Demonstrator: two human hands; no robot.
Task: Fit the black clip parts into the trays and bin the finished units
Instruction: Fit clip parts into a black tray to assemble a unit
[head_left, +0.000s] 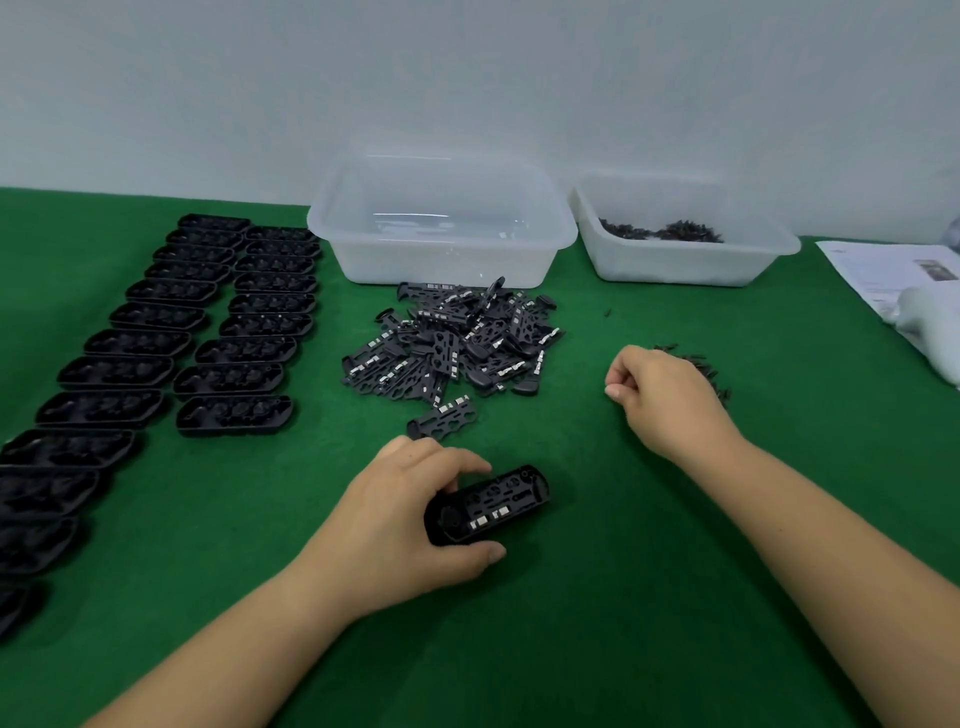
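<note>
Your green surface (597, 597) carries two rows of black trays (171, 343) far left of the clear bin (441, 228), which looks empty. Just in front of the bin lies a loose pile of clip parts (457, 338); right of the bin a second tub (685, 234) holds small dark pieces.

Risks: the pile is tangled, so one pull may drag several parts. A part seated crooked could jam.

Your left hand (410, 525), well in front of the bin, curls thumb and fingers round a tray with a part in it (488, 504), pressed to the surface. Your right hand (660, 395), right of the pile, is loosely fisted over scattered small pieces (701, 364); whether it pinches one, I cannot tell.
</note>
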